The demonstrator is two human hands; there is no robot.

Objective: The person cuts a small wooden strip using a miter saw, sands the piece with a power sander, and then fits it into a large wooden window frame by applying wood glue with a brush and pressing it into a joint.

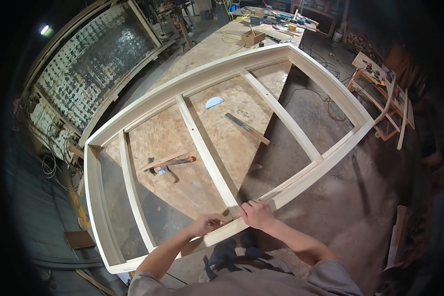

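A large pale wooden frame [301,196] with several slats lies in front of me, its near rail against my body. My right hand [258,214] is closed over the near rail, just right of where the middle slat [205,148] meets it. On the other side of that joint is my left hand [208,224], its fingers curled and pinched together by the slat's end. Whatever the left fingers hold, if anything, is too small to tell. Through the frame's openings show a hammer [162,169] with an orange-ended handle, a flat metal-bladed tool [239,122] and a white half-round piece [214,102].
The frame rests on a plywood worktable [192,59] and overhangs it at both sides. A wooden box [253,37] and scattered tools sit at the table's far end. To the right stands a wooden stand [382,89]; a large weathered panel [98,54] leans at far left.
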